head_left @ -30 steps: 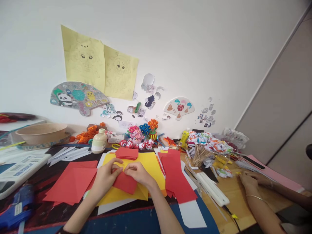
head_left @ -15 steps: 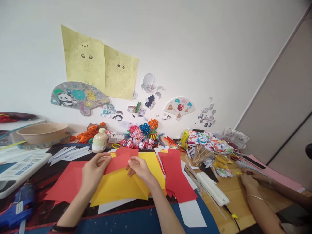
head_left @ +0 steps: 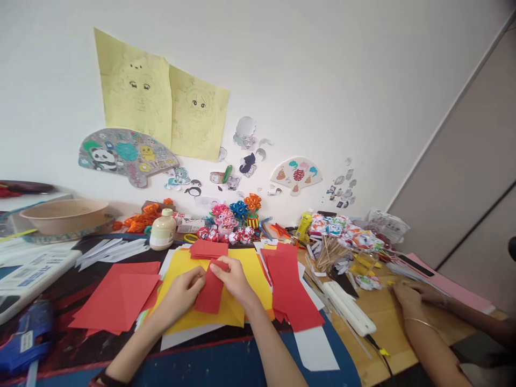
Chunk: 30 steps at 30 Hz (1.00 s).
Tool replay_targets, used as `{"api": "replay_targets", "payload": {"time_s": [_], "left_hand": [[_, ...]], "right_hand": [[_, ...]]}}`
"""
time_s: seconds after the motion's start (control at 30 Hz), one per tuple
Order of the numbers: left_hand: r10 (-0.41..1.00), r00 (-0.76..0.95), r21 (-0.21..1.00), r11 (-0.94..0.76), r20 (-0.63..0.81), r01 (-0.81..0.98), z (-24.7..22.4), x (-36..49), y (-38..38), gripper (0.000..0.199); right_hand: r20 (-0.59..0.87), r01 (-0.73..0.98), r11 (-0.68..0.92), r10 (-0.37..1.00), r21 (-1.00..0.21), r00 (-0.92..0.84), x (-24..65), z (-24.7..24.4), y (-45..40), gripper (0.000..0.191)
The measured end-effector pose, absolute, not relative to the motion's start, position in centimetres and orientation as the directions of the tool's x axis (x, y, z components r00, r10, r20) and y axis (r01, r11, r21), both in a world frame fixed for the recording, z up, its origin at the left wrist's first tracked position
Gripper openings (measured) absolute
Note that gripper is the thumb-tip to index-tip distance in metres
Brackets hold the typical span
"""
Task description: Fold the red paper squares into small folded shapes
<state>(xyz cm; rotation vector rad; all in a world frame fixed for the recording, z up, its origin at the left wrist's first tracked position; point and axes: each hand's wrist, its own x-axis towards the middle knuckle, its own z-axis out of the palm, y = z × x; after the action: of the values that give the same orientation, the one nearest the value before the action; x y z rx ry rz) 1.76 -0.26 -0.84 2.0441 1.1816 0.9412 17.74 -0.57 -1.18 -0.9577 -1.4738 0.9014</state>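
Observation:
A small red paper rectangle (head_left: 208,295) stands lengthwise over the yellow sheets (head_left: 252,274) in front of me. My right hand (head_left: 233,278) pinches its top end between thumb and fingers. My left hand (head_left: 183,293) is closed at its left edge, the fingertips pressed together on the paper there. Just beyond lies a short stack of red paper pieces (head_left: 208,249). Larger red squares (head_left: 116,295) rest to the left of my left hand, and long red sheets (head_left: 292,287) lie to the right, partly over white paper (head_left: 316,349).
A blue glue gun (head_left: 28,338) lies at the left front, with a bowl (head_left: 64,215) behind. A cream bottle (head_left: 163,230) stands near white paper strips (head_left: 110,251). On the right are a white power strip (head_left: 350,309), wooden sticks (head_left: 330,253) and another person's hands (head_left: 409,295).
The red paper has turned from lying sideways between my hands to lengthwise and nearer me. My left hand has moved down and right, off the far edge. The view has shifted slightly.

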Motion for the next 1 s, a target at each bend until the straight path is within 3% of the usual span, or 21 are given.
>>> {"api": "replay_targets", "payload": {"time_s": [0.1,0.23,0.3,0.47,0.63,0.8,1.0], "left_hand": [[0.89,0.357,0.768,-0.433,0.283,0.471,-0.8,2.1,-0.6,0.021],[0.863,0.462,0.765,-0.436,0.205,0.475,-0.5,2.4,-1.3,0.018],[0.861,0.466,0.742,-0.447,0.205,0.499,-0.4,2.4,-1.5,0.015],[0.927,0.216,0.696,-0.374,0.307,0.614,-0.2,1.9,-1.0,0.02],[0.904,0.24,0.745,-0.428,0.355,0.512,-0.3,1.8,-0.8,0.028],[0.898,0.271,0.747,-0.44,0.348,0.499,-0.5,2.4,-0.9,0.025],[0.891,0.382,0.76,-0.421,0.245,0.495,-0.2,2.5,-1.5,0.018]], "right_hand": [[0.393,0.104,0.388,0.919,-0.916,0.031,18.0,-1.2,-0.2,0.028],[0.385,0.054,0.394,0.844,-0.918,0.373,20.6,-0.6,0.3,0.033],[0.37,0.033,0.398,0.814,-0.917,0.448,21.8,-0.3,0.4,0.034],[0.336,0.096,0.322,0.911,-0.942,0.238,20.6,-0.3,-0.1,0.034],[0.356,0.146,0.355,0.934,-0.924,-0.014,17.1,-0.9,-0.8,0.029],[0.382,0.2,0.359,0.92,-0.912,0.087,16.8,-1.3,-0.6,0.029],[0.272,-0.052,0.324,0.862,-0.945,0.428,19.7,-0.7,0.3,0.031]]}}
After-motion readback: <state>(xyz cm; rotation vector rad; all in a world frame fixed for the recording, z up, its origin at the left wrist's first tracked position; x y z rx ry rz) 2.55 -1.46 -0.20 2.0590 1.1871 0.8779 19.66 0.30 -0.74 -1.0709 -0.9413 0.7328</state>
